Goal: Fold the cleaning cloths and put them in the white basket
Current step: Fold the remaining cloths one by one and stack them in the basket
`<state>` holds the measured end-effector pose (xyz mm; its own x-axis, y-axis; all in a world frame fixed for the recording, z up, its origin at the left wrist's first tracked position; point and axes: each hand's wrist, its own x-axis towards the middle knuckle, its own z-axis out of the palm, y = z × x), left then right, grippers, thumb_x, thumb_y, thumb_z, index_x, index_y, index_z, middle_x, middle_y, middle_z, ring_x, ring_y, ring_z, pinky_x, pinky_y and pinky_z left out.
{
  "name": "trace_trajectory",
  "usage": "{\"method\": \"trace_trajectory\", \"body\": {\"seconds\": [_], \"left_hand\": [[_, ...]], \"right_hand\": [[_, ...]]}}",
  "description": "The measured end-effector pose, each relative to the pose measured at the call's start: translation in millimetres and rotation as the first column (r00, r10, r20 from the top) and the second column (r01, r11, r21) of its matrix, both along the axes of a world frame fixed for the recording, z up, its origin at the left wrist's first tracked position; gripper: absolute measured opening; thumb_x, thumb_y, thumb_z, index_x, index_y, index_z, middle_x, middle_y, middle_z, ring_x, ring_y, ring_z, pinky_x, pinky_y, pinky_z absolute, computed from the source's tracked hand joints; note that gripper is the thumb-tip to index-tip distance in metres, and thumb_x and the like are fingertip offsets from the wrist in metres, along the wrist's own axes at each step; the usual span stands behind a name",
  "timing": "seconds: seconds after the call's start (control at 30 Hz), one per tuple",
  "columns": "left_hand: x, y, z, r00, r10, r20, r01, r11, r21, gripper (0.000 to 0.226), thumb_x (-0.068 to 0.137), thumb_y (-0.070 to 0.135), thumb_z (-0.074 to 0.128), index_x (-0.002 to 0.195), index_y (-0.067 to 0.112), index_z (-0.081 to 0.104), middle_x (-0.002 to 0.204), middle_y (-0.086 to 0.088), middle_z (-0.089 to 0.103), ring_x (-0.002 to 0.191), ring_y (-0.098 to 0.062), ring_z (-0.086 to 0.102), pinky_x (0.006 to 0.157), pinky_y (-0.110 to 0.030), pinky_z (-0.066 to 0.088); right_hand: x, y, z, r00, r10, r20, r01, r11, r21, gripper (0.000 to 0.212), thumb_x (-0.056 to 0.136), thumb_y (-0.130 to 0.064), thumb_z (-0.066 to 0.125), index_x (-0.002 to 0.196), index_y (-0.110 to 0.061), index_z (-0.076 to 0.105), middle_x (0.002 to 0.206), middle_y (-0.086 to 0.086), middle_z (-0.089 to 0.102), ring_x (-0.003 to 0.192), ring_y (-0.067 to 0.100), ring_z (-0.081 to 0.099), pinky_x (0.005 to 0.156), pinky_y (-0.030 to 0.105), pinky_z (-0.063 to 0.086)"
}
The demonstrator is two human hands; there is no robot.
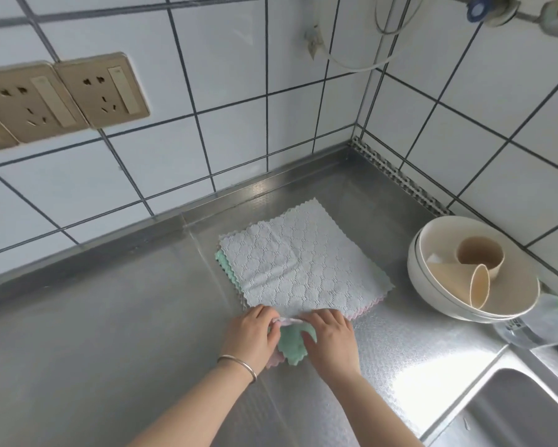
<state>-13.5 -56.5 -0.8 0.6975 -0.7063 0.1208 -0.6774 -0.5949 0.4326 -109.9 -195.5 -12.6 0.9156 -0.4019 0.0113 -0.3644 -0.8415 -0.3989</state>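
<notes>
**Two hands on a small folded cloth at the counter's near middle**

Two wall sockets [61,98] sit at the left. The left hand [250,337], one bangle [239,366] on its wrist, pinches the edge of a green folded cloth [292,345]; the right hand [330,341] lies on it with fingers curled over that same edge. Behind them, toward the counter [109,317] back corner, lies a stack of flat cloths [303,266], grey on top; their count is unclear. At the right edge, stacked bowls [439,295] hold two cups [479,254]

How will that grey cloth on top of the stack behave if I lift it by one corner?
The grey cloth will probably droop limply, since it is thin and lies flat. It looks light. Its textured weave should grip fingers rather than slip.
</notes>
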Motion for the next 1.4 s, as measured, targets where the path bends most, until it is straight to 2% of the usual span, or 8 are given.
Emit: {"method": "trace_trajectory", "body": {"seconds": [0.2,0.3,0.47,0.6,0.73,1.0,1.2,1.4], "left_hand": [[19,20,25,0.988,0.128,-0.083,-0.136,0.986,-0.094,0.039,0.091,0.036,0.034,0.103,0.012,0.062,0.095,-0.005,0.068,0.082,-0.03,0.063,0.064,-0.032,0.043],[27,47,45,0.983,0.171,-0.065,-0.18,0.966,-0.187,0.06,0.083,0.05,0.02,0.101,0.013,0.063,0.094,-0.006,0.069,0.083,-0.032,0.062,0.065,-0.032,0.042],[37,102,77,0.956,0.263,-0.131,-0.285,0.938,-0.197,0.044,0.083,0.044,0.032,0.1,0.017,0.062,0.088,0.001,0.069,0.081,-0.025,0.061,0.068,-0.031,0.041],[31,160,102,0.915,0.336,-0.222,-0.388,0.885,-0.257,0.039,0.082,0.047,0.035,0.091,0.02,0.062,0.064,0.013,0.059,0.059,-0.004,0.052,0.057,-0.017,0.038],[24,228,125,0.888,0.375,-0.265,-0.438,0.865,-0.245,0.016,0.086,0.041,0.04,0.075,0.038,0.052,0.062,0.023,0.057,0.059,-0.001,0.05,0.054,-0.014,0.034],[16,359,156,0.82,0.518,-0.243,-0.562,0.81,-0.17,0.016,0.092,0.025,0.053,0.083,0.036,0.059,0.069,0.0,0.064,0.065,-0.015,0.058,0.065,-0.025,0.044],[23,395,147,0.747,0.632,-0.209,-0.644,0.765,0.014,0.028,0.095,0.028,0.049,0.068,0.037,0.048,0.066,0.015,0.062,0.068,-0.005,0.057,0.067,-0.02,0.044],[58,398,179,0.745,0.666,0.04,-0.666,0.746,0.0,0.015,0.098,0.027,0.038,0.099,0.022,0.052,0.086,0.003,0.064,0.077,-0.02,0.059,0.064,-0.031,0.045]], "right_hand": [[19,-30,26,0.989,-0.059,0.135,0.08,0.985,-0.155,0.034,0.056,0.003,0.082,0.077,-0.023,0.074,0.072,-0.007,0.067,0.074,0.023,0.063,0.067,0.034,0.048],[24,-41,45,0.98,-0.057,0.191,0.093,0.978,-0.189,0.029,0.06,0.005,0.081,0.075,-0.018,0.073,0.07,-0.004,0.067,0.073,0.026,0.063,0.068,0.035,0.047],[35,-34,76,0.975,-0.019,0.222,0.06,0.982,-0.179,0.017,0.075,0.002,0.069,0.077,-0.015,0.071,0.072,-0.001,0.069,0.074,0.03,0.062,0.065,0.031,0.037],[48,5,115,0.997,-0.01,0.08,0.0,0.992,0.124,0.014,0.091,-0.014,0.054,0.094,-0.018,0.067,0.086,-0.002,0.064,0.08,0.022,0.056,0.062,0.027,0.036],[57,48,149,0.993,0.112,0.04,-0.119,0.959,0.259,0.013,0.09,-0.027,0.058,0.078,-0.031,0.057,0.076,-0.009,0.063,0.072,0.012,0.055,0.06,0.023,0.042],[91,135,199,0.855,0.487,-0.177,-0.37,0.814,0.447,0.033,0.079,-0.027,0.072,0.058,-0.021,0.047,0.043,-0.014,0.036,0.042,0.001,0.031,0.046,0.012,0.027],[122,171,181,0.804,0.496,-0.329,-0.421,0.865,0.274,0.032,0.081,-0.022,0.066,0.062,-0.01,0.042,0.056,-0.007,0.035,0.053,0.006,0.031,0.046,0.018,0.025],[146,196,210,0.951,0.309,-0.019,-0.299,0.93,0.212,0.021,0.081,-0.021,0.07,0.07,-0.004,0.062,0.066,0.004,0.064,0.057,0.014,0.046,0.05,0.025,0.031]]}}
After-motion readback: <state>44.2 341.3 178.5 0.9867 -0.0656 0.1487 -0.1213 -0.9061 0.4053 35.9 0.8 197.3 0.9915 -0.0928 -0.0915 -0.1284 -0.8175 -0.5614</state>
